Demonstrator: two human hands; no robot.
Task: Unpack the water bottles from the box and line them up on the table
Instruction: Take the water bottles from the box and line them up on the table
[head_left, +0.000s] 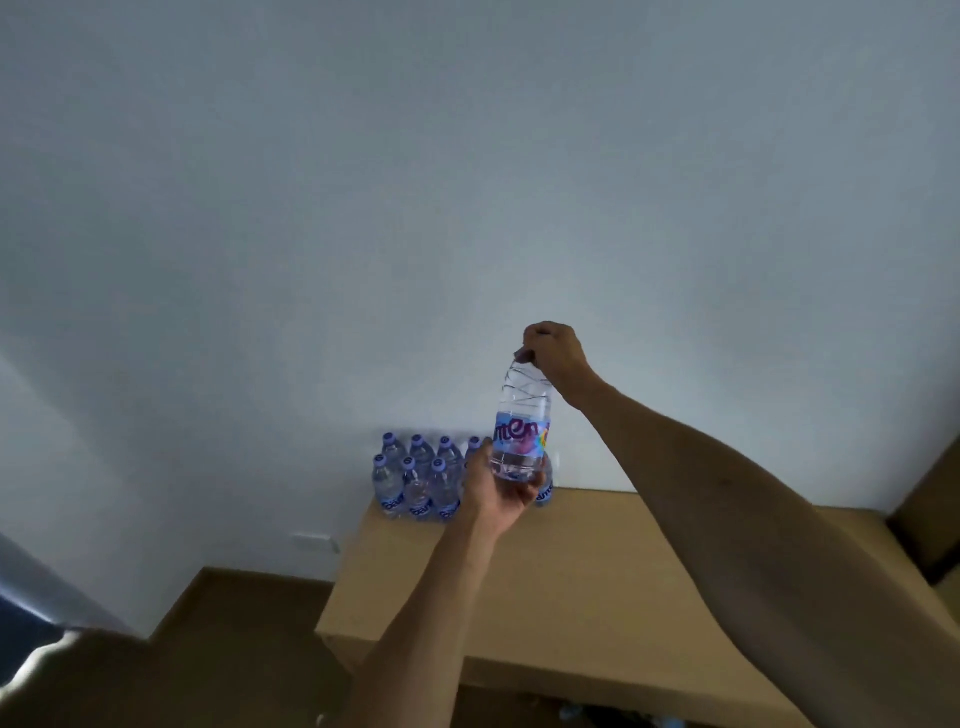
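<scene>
Bottle in transfer to the row at the table's far edge.

Left to right: standing bottles (415, 480) are grouped in two ranks against the wall on the table (597, 582). The left hand (501, 491) cups the base of the held bottle (522, 415), fingers curled round it; the right hand (550, 348) pinches its cap. The held bottle is upright, above the right end of the group. The box is not in view. Judged step: placement. The next move calls for lowering the bottle beside the last one, clear of its neighbours, then letting go.
</scene>
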